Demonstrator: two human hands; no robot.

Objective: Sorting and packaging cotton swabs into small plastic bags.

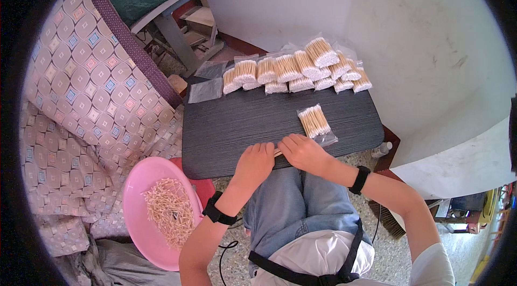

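Note:
At the near edge of the dark table [237, 119], my left hand [257, 163] and my right hand [301, 152] are close together with fingers curled in. A few thin wooden sticks of cotton swabs [277, 152] show in the gap between them; the rest is covered by my fingers. Just beyond my right hand lies a clear bag of cotton swabs [314, 121], its loose plastic end toward me. Filled swab bags [286, 68] are stacked along the table's far side. Flat clear bags [205, 90] rest at the far left corner.
A pink basin [135, 221] of loose cotton swabs [169, 210] stands low at my left, beside patterned fabric [102, 65]. White wall [409, 44] closes off the back and right. A small bottle [382, 149] and a brush [389, 220] are to the table's right.

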